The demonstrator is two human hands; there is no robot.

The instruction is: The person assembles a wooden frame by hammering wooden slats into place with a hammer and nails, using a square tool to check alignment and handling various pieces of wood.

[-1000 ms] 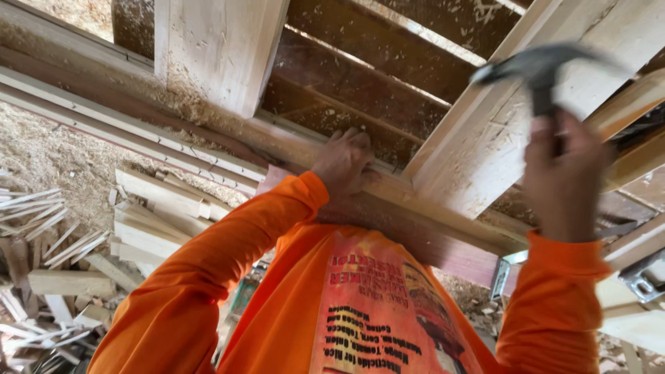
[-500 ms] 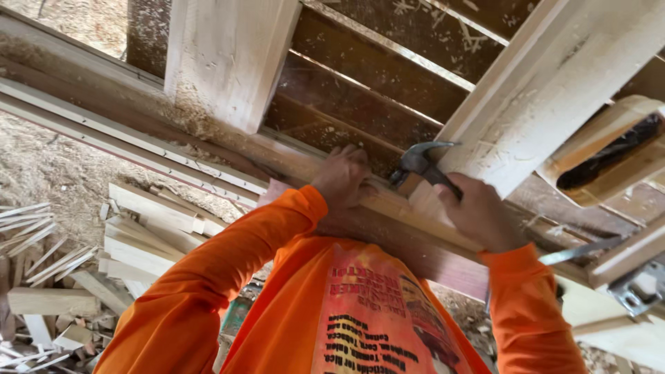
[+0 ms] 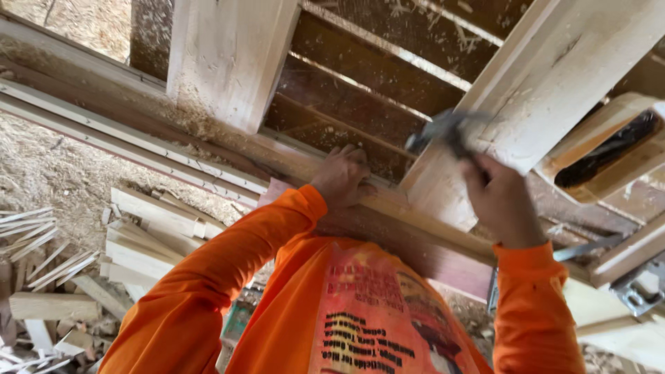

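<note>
Wooden rail (image 3: 388, 208) is being pressed flat by the left hand (image 3: 341, 176), fingers spread on it, while the hammer (image 3: 443, 131) is being gripped in the closed right hand (image 3: 500, 201); short, square blows are being advised, clear of the fingers.

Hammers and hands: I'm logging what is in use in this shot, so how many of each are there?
Hammer: 1, blurred, in the right hand
Hands: 2, the left hand resting on the wooden rail
Total: 3
</note>
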